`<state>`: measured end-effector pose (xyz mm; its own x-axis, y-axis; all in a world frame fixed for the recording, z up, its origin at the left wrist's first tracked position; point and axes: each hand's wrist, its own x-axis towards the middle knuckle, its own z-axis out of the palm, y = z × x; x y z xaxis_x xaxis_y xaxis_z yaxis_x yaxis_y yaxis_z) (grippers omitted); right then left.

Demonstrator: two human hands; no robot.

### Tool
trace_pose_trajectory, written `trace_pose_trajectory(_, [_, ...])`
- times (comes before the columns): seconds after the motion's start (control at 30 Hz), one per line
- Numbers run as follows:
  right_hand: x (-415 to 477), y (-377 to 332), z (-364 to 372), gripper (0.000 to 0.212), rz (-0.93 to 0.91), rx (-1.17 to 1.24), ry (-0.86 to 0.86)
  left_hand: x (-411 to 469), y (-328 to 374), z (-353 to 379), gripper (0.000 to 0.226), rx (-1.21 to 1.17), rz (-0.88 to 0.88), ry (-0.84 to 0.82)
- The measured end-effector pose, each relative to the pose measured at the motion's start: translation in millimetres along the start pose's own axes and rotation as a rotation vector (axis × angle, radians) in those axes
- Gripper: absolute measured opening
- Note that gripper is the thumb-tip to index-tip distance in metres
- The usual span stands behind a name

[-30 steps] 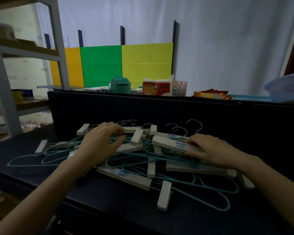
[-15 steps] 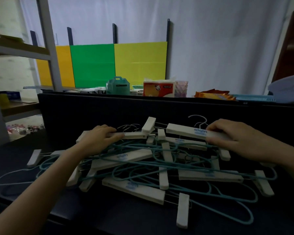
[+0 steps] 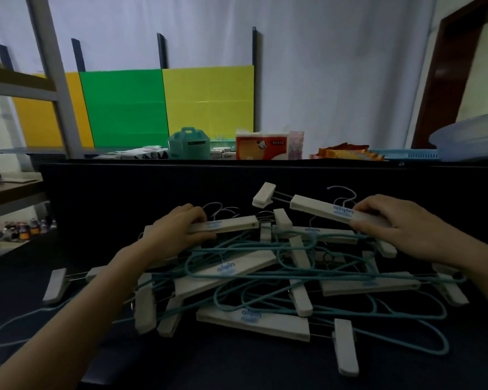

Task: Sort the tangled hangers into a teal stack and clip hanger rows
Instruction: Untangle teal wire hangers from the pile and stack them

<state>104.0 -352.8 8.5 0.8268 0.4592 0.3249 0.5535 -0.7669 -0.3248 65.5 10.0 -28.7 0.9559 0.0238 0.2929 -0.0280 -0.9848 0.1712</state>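
A tangled heap of white clip hangers [image 3: 254, 323] and thin teal wire hangers [image 3: 378, 313] lies on the dark table [image 3: 237, 364]. My left hand [image 3: 175, 232] grips the bar of one white clip hanger [image 3: 231, 224] at the heap's back left. My right hand [image 3: 392, 223] grips the bar of another white clip hanger [image 3: 321, 208], lifted at the back right above the heap, its clip [image 3: 264, 195] sticking out to the left. Teal loops thread between the white bars.
A dark upright panel [image 3: 152, 190] closes the back of the table. Behind it stand a teal box [image 3: 189, 143], a tissue pack [image 3: 261, 144], snack bags [image 3: 347, 153] and a blue tray [image 3: 406, 154]. A metal shelf [image 3: 51, 80] rises at the left.
My right hand has raised its white clip hanger up and back out of the heap. My left hand shifted back onto another clip hanger's bar. The view has tilted closer.
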Motion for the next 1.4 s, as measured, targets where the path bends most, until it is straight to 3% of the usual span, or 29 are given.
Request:
trace_pose_trajectory(0.23, [-9.8, -4.6, -1.6, 0.02, 0.033, 0.026, 0.111, 4.6, 3.1, -19.2, 0.03, -0.011, 0.033, 0.13])
trace_pose_trajectory(0.67, [-46.4, 1.2, -28.3, 0.021, 0.084, 0.01, 0.237, 15.4, 43.0, -32.8, 0.035, 0.034, 0.223, 0.175])
trace_pose_trajectory(0.97, [-130.5, 56.0, -84.5, 0.023, 0.196, -0.043, 0.31, 19.5, 170.9, -12.1, 0.038, -0.088, 0.43, 0.159])
trace_pose_trajectory(1.2, [-235.4, 124.5, -148.5, 0.023, 0.35, -0.14, 0.307, 14.0, 311.1, 19.5, 0.034, -0.209, 0.554, 0.116])
trace_pose_trajectory(1.33, [-287.5, 165.1, -175.2, 0.043, 0.401, -0.178, 0.342, 5.3, 386.1, 45.5, 0.034, -0.242, 0.612, 0.114])
trace_pose_trajectory(1.4, [-308.6, 185.8, -183.8, 0.043, 0.422, -0.191, 0.354, 2.4, 420.0, 57.7, 0.035, -0.264, 0.635, 0.095])
